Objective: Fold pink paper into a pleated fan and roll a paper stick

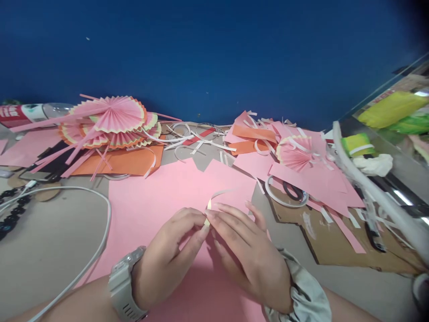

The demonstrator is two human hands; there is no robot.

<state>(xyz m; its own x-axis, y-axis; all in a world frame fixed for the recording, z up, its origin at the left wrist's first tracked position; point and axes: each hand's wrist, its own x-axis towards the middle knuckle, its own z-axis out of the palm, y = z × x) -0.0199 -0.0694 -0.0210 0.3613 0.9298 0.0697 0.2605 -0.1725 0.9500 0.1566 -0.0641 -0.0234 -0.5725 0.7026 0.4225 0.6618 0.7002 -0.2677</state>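
Observation:
Between the thumb and forefinger of my left hand (pixel 176 250), which wears a grey watch (pixel 125 279), a narrow pale yellow strip (pixel 209 205) is pinched. Its far end curls up and to the right over the pink paper. The fingertips of my right hand (pixel 250 246) meet the left ones on this strip, the other fingers stretched out side by side; its thumb is partly hidden below. A grey-green scrunchie (pixel 308 293) circles the right wrist. Under both hands lie large pink paper sheets (pixel 150 197).
Pleated pink paper rosettes (pixel 114 114) lie on orange paper (pixel 120 162) at the back left, by a bottle (pixel 33 114). Pink scraps (pixel 311 183), a tape roll (pixel 286 203) and cardboard (pixel 335 243) are at the right. A white cable (pixel 109 219) loops at the left. Behind stands a blue wall (pixel 208 58).

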